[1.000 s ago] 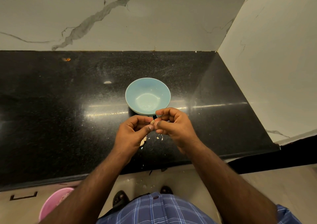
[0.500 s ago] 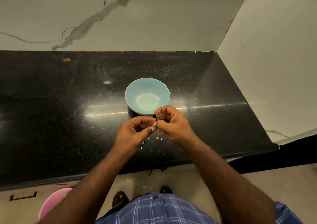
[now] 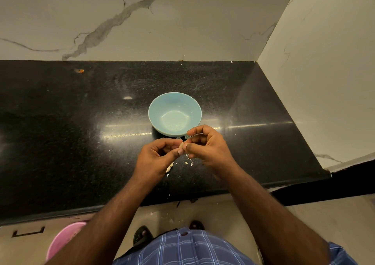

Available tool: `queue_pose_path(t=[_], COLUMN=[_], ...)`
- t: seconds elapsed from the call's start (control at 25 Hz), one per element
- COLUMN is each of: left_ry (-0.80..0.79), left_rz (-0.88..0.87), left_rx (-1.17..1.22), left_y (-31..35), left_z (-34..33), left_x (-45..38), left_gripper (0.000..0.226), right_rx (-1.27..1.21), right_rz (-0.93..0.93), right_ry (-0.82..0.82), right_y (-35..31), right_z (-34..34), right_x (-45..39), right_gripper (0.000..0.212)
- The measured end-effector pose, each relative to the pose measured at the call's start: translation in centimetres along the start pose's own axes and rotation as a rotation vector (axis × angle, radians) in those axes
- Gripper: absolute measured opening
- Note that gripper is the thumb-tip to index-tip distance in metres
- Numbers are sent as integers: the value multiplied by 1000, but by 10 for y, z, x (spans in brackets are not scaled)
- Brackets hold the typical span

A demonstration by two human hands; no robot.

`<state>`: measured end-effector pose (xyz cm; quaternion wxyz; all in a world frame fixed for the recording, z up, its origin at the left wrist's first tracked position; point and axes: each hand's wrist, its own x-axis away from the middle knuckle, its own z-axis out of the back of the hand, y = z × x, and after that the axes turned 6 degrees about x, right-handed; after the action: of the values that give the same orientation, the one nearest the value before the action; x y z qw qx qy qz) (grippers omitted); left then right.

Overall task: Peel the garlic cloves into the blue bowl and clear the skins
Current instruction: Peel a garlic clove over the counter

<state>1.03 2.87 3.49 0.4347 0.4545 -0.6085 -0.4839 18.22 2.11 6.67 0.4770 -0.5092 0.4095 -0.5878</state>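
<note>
Nearest the camera we see a checked blue garment (image 3: 188, 248), sandalled feet (image 3: 142, 234) on a pale floor, and a pink tub (image 3: 65, 238) at the lower left, partly under the counter edge. Both forearms reach forward over the black counter (image 3: 71, 143).

The left hand (image 3: 156, 159) and the right hand (image 3: 207, 149) meet just in front of the blue bowl (image 3: 174, 114). Each hand has its fingers curled, and the thumb and fingertips of both pinch 1 small garlic clove (image 3: 181, 144), of which only a pale sliver shows between them. We cannot tell how much skin remains on it.

Below the hands, loose skin flakes (image 3: 189, 161) lie on the counter, and a larger pale piece (image 3: 169, 167), perhaps another clove or a husk, sits partly hidden under the left hand. More flakes have reached the floor.

The blue bowl stands upright just beyond the fingers, and we see no peeled clove in it, so we judge the task to be at an early stage.

To do this step well, we would hold the clove steady with 1 hand and draw the skin off with the other thumbnail, working close over the counter so flakes stay together, then drop only the bare clove into the bowl.

Behind rises the veined marble wall (image 3: 182, 21).
</note>
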Motion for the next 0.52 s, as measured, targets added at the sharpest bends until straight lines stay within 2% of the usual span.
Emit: queue_pose_path(t=[0.2, 0.32, 0.52], left_ry=[26, 17, 46], left_rz=[-6, 18, 132], left_rx=[-84, -90, 73], left_y=[-1, -4, -1], left_z=[0, 2, -1], left_x=[-2, -1, -1], left_gripper=[16, 17, 14], right_rx=[-22, -37, -48], right_rz=[-103, -98, -18], right_ry=[-42, -1, 8], right_y=[5, 7, 10], right_z=[-5, -6, -7], right_x=[2, 1, 2], right_gripper=[18, 5, 14])
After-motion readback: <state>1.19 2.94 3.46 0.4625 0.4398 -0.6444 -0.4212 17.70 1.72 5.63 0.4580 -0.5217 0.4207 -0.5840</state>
